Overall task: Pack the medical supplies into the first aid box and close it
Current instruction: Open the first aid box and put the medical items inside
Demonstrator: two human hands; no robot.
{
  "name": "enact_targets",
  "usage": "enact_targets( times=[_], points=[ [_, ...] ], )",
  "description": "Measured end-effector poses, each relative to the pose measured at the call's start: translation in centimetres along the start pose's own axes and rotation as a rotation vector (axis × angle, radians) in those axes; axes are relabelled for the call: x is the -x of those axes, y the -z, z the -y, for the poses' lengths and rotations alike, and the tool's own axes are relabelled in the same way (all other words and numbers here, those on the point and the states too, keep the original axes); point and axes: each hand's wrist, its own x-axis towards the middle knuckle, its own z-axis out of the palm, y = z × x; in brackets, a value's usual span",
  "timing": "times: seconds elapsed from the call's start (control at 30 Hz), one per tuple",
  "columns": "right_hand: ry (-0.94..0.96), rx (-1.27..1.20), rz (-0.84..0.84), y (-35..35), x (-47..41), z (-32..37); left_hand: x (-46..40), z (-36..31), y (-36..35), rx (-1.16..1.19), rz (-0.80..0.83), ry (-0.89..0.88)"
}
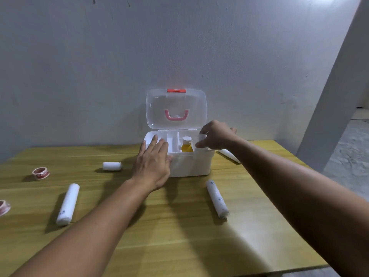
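Note:
The white first aid box (191,163) stands at the table's far middle, its clear lid (175,107) with a pink handle raised against the wall. A yellow bottle with a white cap (187,145) stands upright in the right part of the box. My left hand (154,162) lies flat, fingers spread, on the box's front left corner and rim. My right hand (216,134) is over the box's right end, fingers closed on a white bottle (201,137) held just inside the box.
On the wooden table (159,226) lie a short white roll (112,166), a long gauze roll (68,203) at left, another long roll (217,198) at front right, a white tube (229,154) behind my right arm, and two red tape rolls (41,172) (3,206) at far left.

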Motion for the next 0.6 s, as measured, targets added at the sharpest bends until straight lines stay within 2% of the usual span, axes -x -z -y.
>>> enact_targets(
  times=[0.07, 0.1, 0.2, 0.27, 0.33, 0.43, 0.5, 0.6],
  points=[
    [0.024, -0.007, 0.024, 0.3, 0.0, -0.1, 0.2, -0.2, -0.1, -0.011, -0.026, -0.007],
    [0.035, -0.089, 0.049, 0.5, 0.1, -0.3, 0.5, -0.3, -0.1, -0.01, -0.058, -0.013],
    [-0.033, -0.577, 0.066, 1.8, 0.5, -1.4, 1.7, -0.7, -0.6, 0.033, -0.182, -0.073],
    [-0.17, -0.78, -0.066, 1.7, 0.3, -2.8, 2.3, -0.8, -1.2, 0.054, -0.205, -0.112],
    [-0.243, -0.624, -0.13, 0.3, -0.1, -4.6, 2.8, -0.8, -1.6, 0.042, -0.184, -0.131],
    [-0.208, -0.123, 0.085, -2.6, 0.9, -6.7, 2.9, -0.7, -1.7, 0.024, -0.183, -0.141],
    [-0.18, 0.051, 0.201, -3.7, 1.7, -7.8, 3.0, -0.8, -1.7, 0.026, -0.181, -0.131],
    [-0.156, 0.151, 0.044, -3.6, 2.6, -8.4, 3.0, -0.9, -1.6, 0.04, -0.177, -0.123]
  ],
)
